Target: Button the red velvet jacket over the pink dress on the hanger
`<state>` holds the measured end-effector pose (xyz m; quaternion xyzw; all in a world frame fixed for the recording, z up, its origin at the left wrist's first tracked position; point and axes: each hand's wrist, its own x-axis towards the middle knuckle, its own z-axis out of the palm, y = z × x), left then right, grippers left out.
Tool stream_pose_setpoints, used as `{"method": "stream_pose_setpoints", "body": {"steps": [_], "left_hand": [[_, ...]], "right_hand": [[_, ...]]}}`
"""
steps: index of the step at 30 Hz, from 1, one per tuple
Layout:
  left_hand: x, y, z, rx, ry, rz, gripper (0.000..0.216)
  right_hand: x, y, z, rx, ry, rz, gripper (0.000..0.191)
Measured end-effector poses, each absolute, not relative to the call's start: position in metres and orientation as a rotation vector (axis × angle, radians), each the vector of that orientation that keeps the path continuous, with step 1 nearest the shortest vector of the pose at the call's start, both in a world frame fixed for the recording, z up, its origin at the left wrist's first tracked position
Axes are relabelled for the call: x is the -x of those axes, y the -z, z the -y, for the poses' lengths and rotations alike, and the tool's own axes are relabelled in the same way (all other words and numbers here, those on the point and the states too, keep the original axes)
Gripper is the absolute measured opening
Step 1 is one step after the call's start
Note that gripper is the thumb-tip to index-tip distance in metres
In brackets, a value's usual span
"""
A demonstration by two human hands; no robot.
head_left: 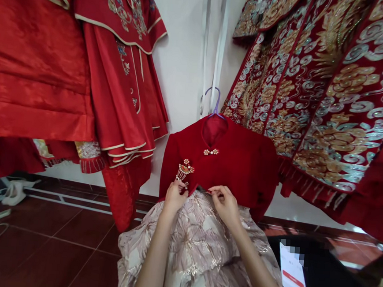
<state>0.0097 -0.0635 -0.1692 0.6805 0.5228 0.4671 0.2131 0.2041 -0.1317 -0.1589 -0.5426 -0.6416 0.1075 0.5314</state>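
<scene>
A red velvet jacket [232, 164] hangs in front of me, with a jewelled clasp [211, 152] fastened below its collar. On its left front sits a fan-shaped brooch [184, 170] with beaded tassels. My left hand [174, 199] is closed at the jacket's lower front edge, just under the brooch, its fingertips touching the tassels. Near the middle of the hem my right hand [225, 203] pinches something small and reddish, too small to name. Under the jacket and both wrists spreads a pale skirt [197, 241] with a shiny floral pattern.
A purple hanger [217, 102] carries the jacket. Red garments [116, 89] hang at the left, and an embroidered costume [301, 94] at the right. A phone [294, 275] with a lit screen lies on a black surface [329, 282]. White shoes [15, 193] rest by a metal rack at lower left.
</scene>
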Motion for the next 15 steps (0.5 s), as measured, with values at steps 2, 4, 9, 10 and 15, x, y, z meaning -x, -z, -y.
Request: {"method": "stream_pose_setpoints", "body": {"steps": [2,4,9,10,15], "left_hand": [[-0.011,0.168,0.068,-2.038,-1.245,-1.419,0.017],[-0.013,0.169,0.071,-2.154,-1.211,-1.347,0.02],[-0.018,0.175,0.075,-2.164,-1.268,-1.262,0.022],[-0.019,0.176,0.075,-2.138,-1.297,-1.28,0.022],[-0.036,0.174,0.075,-1.994,-1.416,-1.473,0.023]], "right_hand": [[-0.201,0.158,0.133,1.307,-0.168,1.533,0.022],[-0.198,0.16,0.135,1.326,-0.068,1.543,0.023],[-0.193,0.178,0.133,1.406,0.056,1.583,0.027],[-0.194,0.182,0.131,1.415,0.038,1.584,0.027],[-0.202,0.187,0.124,1.355,-0.1,1.609,0.027]]}}
